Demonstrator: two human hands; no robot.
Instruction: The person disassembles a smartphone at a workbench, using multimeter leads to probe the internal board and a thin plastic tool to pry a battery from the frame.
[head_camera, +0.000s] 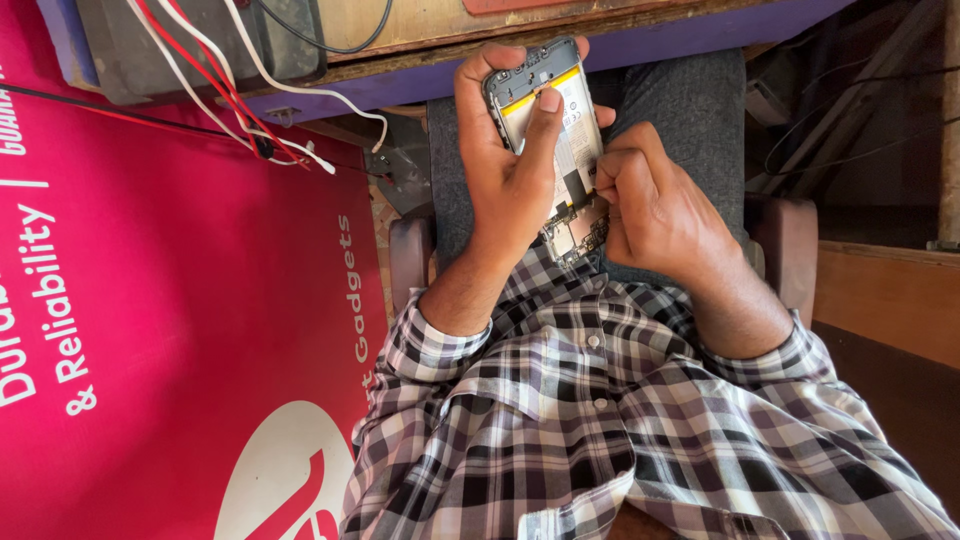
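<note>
I see a big magenta printed banner (170, 300) left of my left grip, and a worn wooden surface (560, 25) beyond both. My left hand (510, 170) is clamped round an opened smartphone with its back cover off (560, 130), thumb pressed on its white battery. My right hand (655, 205) is pinched together at the phone's lower circuit board; what it pinches I cannot tell.
</note>
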